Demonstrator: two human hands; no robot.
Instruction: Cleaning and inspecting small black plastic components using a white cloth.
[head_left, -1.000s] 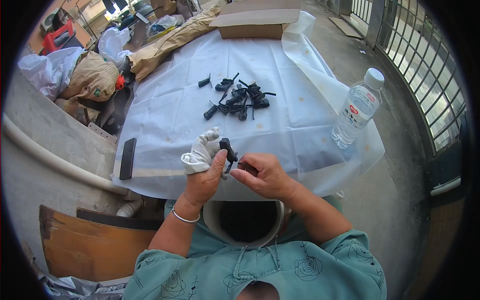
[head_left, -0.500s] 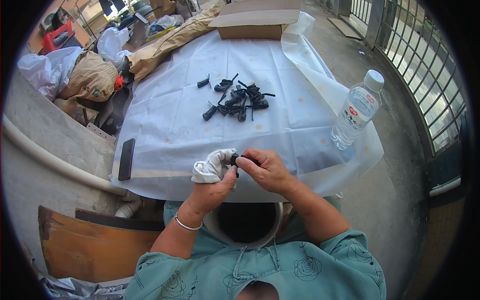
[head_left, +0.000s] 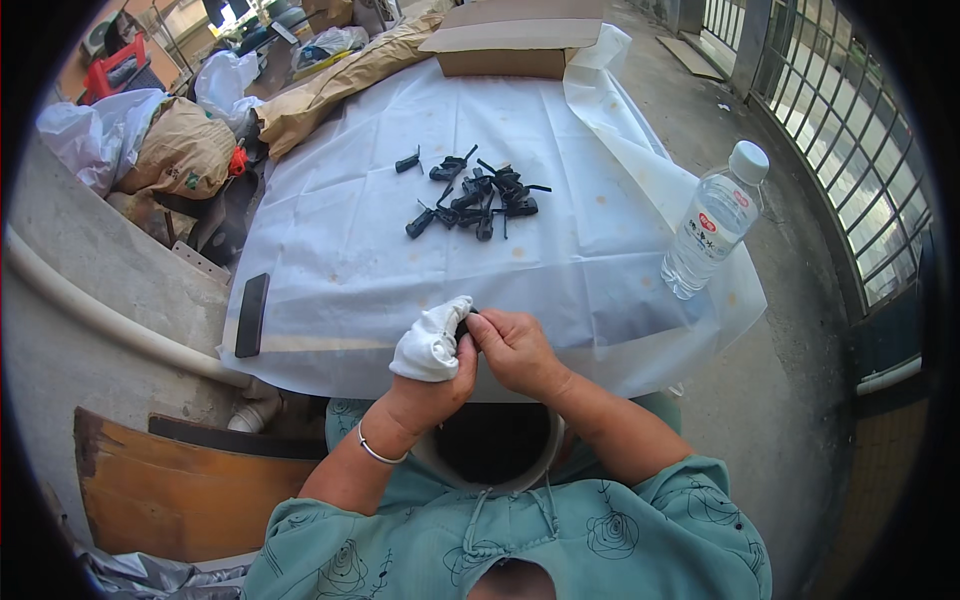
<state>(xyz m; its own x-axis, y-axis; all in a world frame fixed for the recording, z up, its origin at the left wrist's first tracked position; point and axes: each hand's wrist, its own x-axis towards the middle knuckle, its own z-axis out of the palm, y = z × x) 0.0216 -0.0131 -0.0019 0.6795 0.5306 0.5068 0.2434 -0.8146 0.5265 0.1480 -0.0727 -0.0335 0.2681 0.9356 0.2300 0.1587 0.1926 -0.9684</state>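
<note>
The left hand (head_left: 434, 364) (partly gloved) and right hand (head_left: 520, 352) both pinch a black part (head_left: 464, 328); black pieces (head_left: 470, 201) lie at twelve o'clock.

You wear a loose teal top (head_left: 520, 522) printed with black line-drawn roses (head_left: 612, 533) and sprigs, with short, wide sleeves (head_left: 705, 493) and two thin matching cords hanging at the front. A plain silver bangle (head_left: 376, 448) circles your left wrist, and a white cloth glove (head_left: 428, 348) covers your left fingers, leaving the thumb bare. Similar teal cloth (head_left: 656, 412) covers your legs.
</note>
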